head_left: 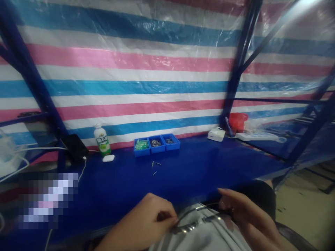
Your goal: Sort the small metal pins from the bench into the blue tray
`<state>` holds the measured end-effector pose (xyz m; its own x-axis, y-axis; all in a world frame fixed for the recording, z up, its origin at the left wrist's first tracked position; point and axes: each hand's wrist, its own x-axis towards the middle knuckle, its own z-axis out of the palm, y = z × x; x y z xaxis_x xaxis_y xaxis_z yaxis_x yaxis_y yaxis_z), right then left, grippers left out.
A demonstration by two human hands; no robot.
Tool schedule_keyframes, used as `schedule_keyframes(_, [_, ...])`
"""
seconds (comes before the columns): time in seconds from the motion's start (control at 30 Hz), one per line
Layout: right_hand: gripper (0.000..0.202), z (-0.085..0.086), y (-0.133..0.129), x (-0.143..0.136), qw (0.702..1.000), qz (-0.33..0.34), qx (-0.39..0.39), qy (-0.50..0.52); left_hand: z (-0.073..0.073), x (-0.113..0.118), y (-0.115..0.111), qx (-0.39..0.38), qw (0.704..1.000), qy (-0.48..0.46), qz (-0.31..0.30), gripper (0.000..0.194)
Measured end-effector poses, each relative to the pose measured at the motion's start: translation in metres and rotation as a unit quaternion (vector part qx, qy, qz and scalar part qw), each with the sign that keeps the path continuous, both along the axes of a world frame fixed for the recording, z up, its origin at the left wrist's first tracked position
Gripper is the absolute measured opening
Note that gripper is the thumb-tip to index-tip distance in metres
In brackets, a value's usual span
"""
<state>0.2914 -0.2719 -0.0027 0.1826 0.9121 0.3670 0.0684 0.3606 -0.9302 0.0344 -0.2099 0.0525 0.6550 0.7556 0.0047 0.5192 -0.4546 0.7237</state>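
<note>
Low in the head view, my left hand (154, 216) is closed, thumb and index finger pinching one end of a thin, shiny, dark frame (201, 207) that looks like a pair of glasses. Its other end lies in my right hand (246, 211), whose fingers are curled around it with the thumb side up. Blur hides the frame's exact shape. Both hands are above my light grey clothing (209, 233), at the near edge of the blue table (204, 167). Several loose screws (155, 173) lie farther off on the tabletop.
Three joined blue bins (157, 149) stand at the back, one with green packets, two with small metal parts. Left of them are a bottle (102, 140), a white case (108, 158) and a black device (75, 146) with cables. A white box (216, 134) stands right, near blue posts.
</note>
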Motion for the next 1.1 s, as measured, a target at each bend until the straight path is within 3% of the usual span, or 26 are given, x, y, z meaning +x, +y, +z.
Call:
schedule_keyframes(0.1, [0.057, 0.011, 0.003, -0.009, 0.999, 0.008, -0.030, -0.042, -0.001, -0.008, -0.001, 0.002, 1.000, 0.023, 0.014, 0.020])
schedule_keyframes(0.2, [0.045, 0.010, 0.010, -0.019, 0.994, -0.002, -0.077, -0.073, -0.001, -0.012, -0.006, 0.039, 0.999, 0.034, 0.016, 0.021])
schedule_keyframes(0.37, [0.038, 0.006, 0.024, -0.038, 0.991, 0.021, -0.116, -0.070, 0.001, -0.021, -0.011, 0.128, 0.988, 0.085, 0.006, 0.020])
schedule_keyframes(0.5, [0.035, 0.014, 0.039, -0.058, 0.988, 0.073, -0.133, -0.037, 0.003, -0.035, -0.001, 0.116, 0.989, 0.094, 0.013, 0.024])
schedule_keyframes(0.6, [0.035, 0.016, 0.053, -0.070, 0.983, 0.111, -0.148, -0.009, -0.001, -0.041, 0.007, 0.149, 0.985, 0.046, 0.077, 0.035])
schedule_keyframes(0.7, [0.035, 0.014, 0.068, -0.081, 0.976, 0.138, -0.168, -0.003, -0.013, -0.038, 0.007, 0.293, 0.941, 0.046, 0.161, 0.039])
schedule_keyframes(0.77, [0.034, 0.014, 0.078, -0.090, 0.971, 0.155, -0.180, -0.005, -0.023, -0.032, 0.006, 0.381, 0.902, 0.111, 0.169, 0.064])
schedule_keyframes(0.8, [0.035, 0.014, 0.083, -0.095, 0.969, 0.165, -0.184, -0.005, -0.028, -0.029, 0.005, 0.406, 0.886, 0.147, 0.166, 0.067])
schedule_keyframes(0.9, [0.036, 0.019, 0.096, -0.110, 0.964, 0.182, -0.195, 0.010, -0.035, -0.022, 0.009, 0.421, 0.856, 0.245, 0.171, 0.043])
schedule_keyframes(1.0, [0.037, 0.027, 0.104, -0.123, 0.955, 0.189, -0.226, 0.033, -0.030, -0.022, 0.015, 0.403, 0.840, 0.301, 0.202, 0.028])
schedule_keyframes(1.1, [0.044, 0.030, 0.109, -0.126, 0.947, 0.227, -0.226, 0.026, -0.018, -0.042, 0.025, 0.337, 0.864, 0.296, 0.229, 0.019])
